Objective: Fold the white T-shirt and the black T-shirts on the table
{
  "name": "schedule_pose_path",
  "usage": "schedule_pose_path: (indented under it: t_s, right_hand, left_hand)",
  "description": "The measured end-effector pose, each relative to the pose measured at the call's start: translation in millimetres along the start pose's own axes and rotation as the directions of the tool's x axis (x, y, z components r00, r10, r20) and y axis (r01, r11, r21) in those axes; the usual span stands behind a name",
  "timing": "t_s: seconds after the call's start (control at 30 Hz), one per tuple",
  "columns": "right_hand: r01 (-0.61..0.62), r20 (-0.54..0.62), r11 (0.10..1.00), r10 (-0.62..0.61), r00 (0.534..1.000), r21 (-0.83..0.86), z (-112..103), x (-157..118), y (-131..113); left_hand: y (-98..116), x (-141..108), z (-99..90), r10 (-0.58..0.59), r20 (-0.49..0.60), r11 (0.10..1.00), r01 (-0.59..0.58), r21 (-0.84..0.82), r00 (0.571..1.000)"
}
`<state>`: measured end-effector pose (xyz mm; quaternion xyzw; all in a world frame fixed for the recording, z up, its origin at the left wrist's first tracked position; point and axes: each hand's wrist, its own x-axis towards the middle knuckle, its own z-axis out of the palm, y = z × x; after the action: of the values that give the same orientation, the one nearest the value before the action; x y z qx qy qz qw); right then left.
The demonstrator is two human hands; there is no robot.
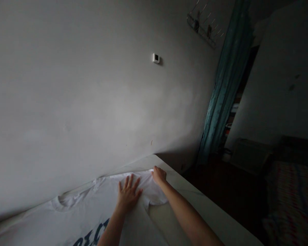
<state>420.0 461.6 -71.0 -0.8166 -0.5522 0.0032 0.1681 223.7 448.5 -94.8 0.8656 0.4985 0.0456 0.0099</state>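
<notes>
A white T-shirt [92, 201] with dark blue lettering lies spread on a pale tabletop, its round collar toward the wall at the left. My left hand [128, 195] rests flat on the shirt near the shoulder, fingers spread. At the outer end of the sleeve, my right hand [159, 175] is closed on the cloth and pinches its upper corner. The sleeve lies between my two hands. The lower part of the shirt runs out of view at the bottom.
The table [195, 201] meets a grey wall; its right edge drops to a dark floor. A small white device [156, 58] and a wire rack [201, 30] are on the wall. A teal curtain [218, 92] hangs at the right, beyond it a bed with patterned bedding [295, 194].
</notes>
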Motion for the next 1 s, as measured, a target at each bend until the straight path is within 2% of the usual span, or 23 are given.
schedule_pose_path:
  t_s: [0.1, 0.17, 0.27, 0.33, 0.37, 0.43, 0.53, 0.63, 0.7, 0.8, 0.83, 0.87, 1.0]
  right_hand:
    - [0.040, -0.053, 0.999, -0.041, 0.998, -0.016, 1.2, -5.4, -15.9]
    - [0.192, -0.052, 0.981, -0.192, 0.980, 0.002, 5.6, -12.8, -30.7]
    - [0.455, 0.020, 0.888, -0.457, 0.889, 0.064, 20.5, -28.9, -48.6]
    - [0.544, 0.057, 0.833, -0.551, 0.832, 0.103, 30.5, -36.9, -47.7]
    - [0.558, 0.071, 0.822, -0.566, 0.821, 0.113, 33.3, -38.4, -42.1]
    - [0.528, 0.101, 0.844, -0.536, 0.838, 0.100, 32.5, -35.9, -23.3]
    - [0.393, 0.124, 0.919, -0.393, 0.911, 0.027, 20.5, -26.3, 5.2]
    - [0.261, 0.048, 0.965, -0.259, 0.965, -0.030, 13.1, -27.6, 9.9]
    - [0.327, 0.037, 0.945, -0.327, 0.944, -0.002, 16.7, -38.1, 2.7]
    - [0.545, 0.133, 0.833, -0.553, 0.822, 0.094, 25.6, -56.7, -0.2]
    - [0.562, 0.157, 0.821, -0.571, 0.806, 0.098, 26.1, -60.9, 3.8]
    - [0.541, 0.165, 0.837, -0.546, 0.821, 0.080, 24.5, -63.5, 9.9]
    - [0.327, 0.103, 0.943, -0.321, 0.942, -0.053, 1.6, -65.6, 28.3]
  left_hand:
    - [-1.8, 3.9, 3.4, 0.008, -0.017, 1.000, -0.008, 0.009, 1.000]
    - [-8.0, 8.8, 7.1, 0.026, -0.060, 1.000, -0.025, 0.014, 0.998]
    - [-24.3, 17.1, 13.3, 0.055, -0.154, 0.998, -0.052, 0.020, 0.987]
    - [-35.2, 20.6, 17.3, 0.061, -0.182, 0.998, -0.057, 0.027, 0.981]
    - [-39.2, 21.4, 18.9, 0.057, -0.180, 0.998, -0.053, 0.029, 0.982]
    - [-43.2, 21.2, 20.6, 0.038, -0.157, 0.999, -0.034, 0.026, 0.987]
    - [-39.9, 20.2, 18.0, 0.005, -0.120, 1.000, -0.004, 0.007, 0.993]
    - [-31.3, 21.2, 11.0, -0.043, -0.094, 0.999, 0.046, 0.024, 0.995]
    - [-24.1, 20.7, 7.1, -0.055, -0.131, 0.995, 0.065, 0.071, 0.990]
    - [-11.2, 9.9, 7.8, -0.012, -0.202, 0.994, 0.034, 0.106, 0.979]
    - [-6.8, 2.2, 10.2, -0.002, -0.200, 0.996, 0.021, 0.092, 0.980]
    - [-2.6, -7.6, 13.4, 0.006, -0.180, 0.998, 0.006, 0.069, 0.984]
    - [6.0, -60.2, 27.7, 0.060, -0.077, 0.998, -0.061, -0.006, 0.995]
